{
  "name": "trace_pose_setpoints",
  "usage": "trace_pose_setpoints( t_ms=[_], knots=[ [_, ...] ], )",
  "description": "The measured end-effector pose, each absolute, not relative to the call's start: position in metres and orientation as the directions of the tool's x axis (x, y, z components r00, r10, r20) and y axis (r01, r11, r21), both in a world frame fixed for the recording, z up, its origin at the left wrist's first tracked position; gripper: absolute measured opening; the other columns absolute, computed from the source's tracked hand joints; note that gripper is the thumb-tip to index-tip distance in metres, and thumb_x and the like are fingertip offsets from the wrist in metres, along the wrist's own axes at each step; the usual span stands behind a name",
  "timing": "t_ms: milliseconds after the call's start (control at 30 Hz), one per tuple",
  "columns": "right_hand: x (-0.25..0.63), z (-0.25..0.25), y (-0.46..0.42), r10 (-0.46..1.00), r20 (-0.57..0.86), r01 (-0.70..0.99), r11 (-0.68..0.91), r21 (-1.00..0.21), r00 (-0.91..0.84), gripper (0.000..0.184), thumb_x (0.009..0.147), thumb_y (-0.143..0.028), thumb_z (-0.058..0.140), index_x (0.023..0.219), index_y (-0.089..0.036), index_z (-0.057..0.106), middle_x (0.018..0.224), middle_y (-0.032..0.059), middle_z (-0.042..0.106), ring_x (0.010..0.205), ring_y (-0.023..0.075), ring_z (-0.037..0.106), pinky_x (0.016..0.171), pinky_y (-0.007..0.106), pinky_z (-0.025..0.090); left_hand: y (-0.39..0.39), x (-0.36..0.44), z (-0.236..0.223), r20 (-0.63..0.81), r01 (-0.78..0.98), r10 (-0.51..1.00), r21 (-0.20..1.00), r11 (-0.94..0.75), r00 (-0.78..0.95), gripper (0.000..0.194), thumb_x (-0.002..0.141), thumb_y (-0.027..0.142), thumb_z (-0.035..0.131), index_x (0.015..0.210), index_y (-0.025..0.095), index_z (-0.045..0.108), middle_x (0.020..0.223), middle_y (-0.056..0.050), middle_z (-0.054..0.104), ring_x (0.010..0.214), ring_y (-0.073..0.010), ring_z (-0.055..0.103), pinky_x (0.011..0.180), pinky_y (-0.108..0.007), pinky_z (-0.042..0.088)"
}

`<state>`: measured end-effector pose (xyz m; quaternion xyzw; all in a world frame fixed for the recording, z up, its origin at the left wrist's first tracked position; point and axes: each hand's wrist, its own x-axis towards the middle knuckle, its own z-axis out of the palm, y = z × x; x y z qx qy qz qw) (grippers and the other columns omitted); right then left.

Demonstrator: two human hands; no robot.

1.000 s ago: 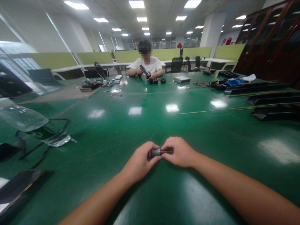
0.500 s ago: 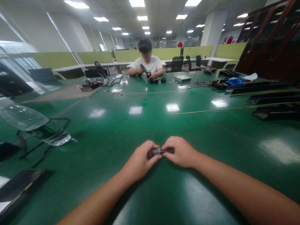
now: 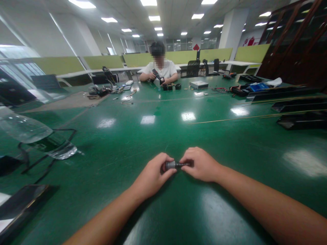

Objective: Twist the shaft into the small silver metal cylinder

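Observation:
Low over the green table [image 3: 122, 146], my left hand [image 3: 153, 175] is closed round a short grey metal cylinder [image 3: 170, 165]. From the cylinder's right end a thin dark shaft [image 3: 180, 165], seemingly ridged, sticks out level. My right hand [image 3: 200, 164] pinches this shaft between thumb and fingertips, a little apart from the left fingertips. The cylinder's left end is hidden in my left palm, and the shaft's far end lies in shadow within my right hand.
A clear plastic bottle [image 3: 61, 151] lies at the left beside a black cable. Nearer is a dark phone-like slab [image 3: 22, 202]. Black channel pieces [image 3: 304, 119] and thin rods [image 3: 230, 119] lie at the right. Across the table a person [image 3: 165, 69] holds a dark tool.
My right hand has shifted slightly right along the dark shaft, so more of it shows between the hands. My left hand stays in place on the cylinder.

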<state>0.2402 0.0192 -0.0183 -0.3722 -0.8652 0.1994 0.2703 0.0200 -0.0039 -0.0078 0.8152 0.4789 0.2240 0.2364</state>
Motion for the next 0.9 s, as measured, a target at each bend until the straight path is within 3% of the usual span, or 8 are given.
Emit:
trace_pose_setpoints(
  t_ms=[233,900],
  knots=[
    [0.246,-0.013,0.018,0.759,0.296,0.561,0.635,-0.531,-0.58,0.008,0.077,-0.021,0.069,0.084,-0.02,0.073,0.077,0.0024,0.069,0.078,0.0172,0.059,0.077,0.032,0.04,-0.004,0.02,-0.007,0.146,0.684,0.886,0.584,-0.437,0.441,0.013,0.086,0.027,0.062,0.097,0.02,0.058,0.085,-0.001,0.058,0.075,-0.0167,0.055,0.068,-0.028,0.042],
    [0.258,-0.004,0.021,0.8,0.175,0.574,0.545,-0.612,-0.573,0.009,0.074,-0.019,0.071,0.082,-0.019,0.075,0.076,0.0013,0.068,0.067,0.0127,0.059,0.064,0.024,0.042,-0.004,0.019,-0.006,0.141,0.681,0.886,0.59,-0.434,0.442,0.016,0.085,0.028,0.063,0.099,0.02,0.059,0.087,-0.001,0.059,0.076,-0.0169,0.055,0.069,-0.028,0.044]
  ],
)
